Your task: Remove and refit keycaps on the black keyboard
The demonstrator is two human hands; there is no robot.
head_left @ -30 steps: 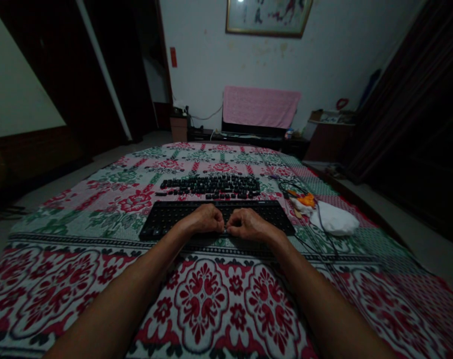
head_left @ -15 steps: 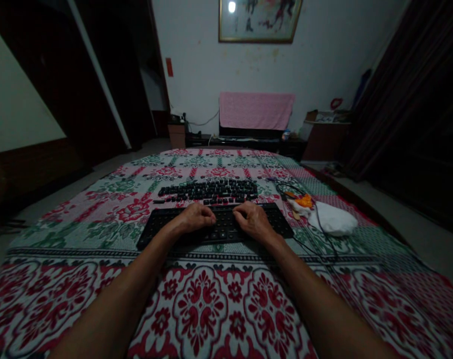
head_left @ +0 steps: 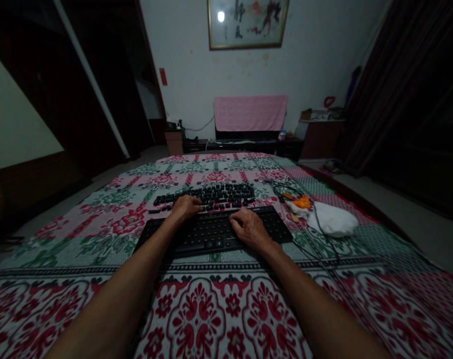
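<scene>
A black keyboard [head_left: 211,230] lies on the flowered bedspread [head_left: 196,309] in front of me. Just behind it, several loose black keycaps [head_left: 219,192] are laid out in rows. My left hand [head_left: 185,207] reaches past the keyboard's far edge to the near left rows of keycaps, with its fingers curled down over them. My right hand [head_left: 248,227] rests on the right half of the keyboard, knuckles up and fingers bent onto the keys. What either hand's fingertips hold is hidden.
To the right of the keyboard lie a white bundle [head_left: 333,220], a small orange thing [head_left: 304,201] and a black cable [head_left: 316,244]. Beyond the bed stand a low dark cabinet with a pink cloth [head_left: 250,112] and a framed picture [head_left: 246,22] on the wall.
Both hands left the keyboard's near edge, where they were pinched together. The left went forward to the loose keycaps, and the right moved onto the keyboard's right half. The camera tilted slightly.
</scene>
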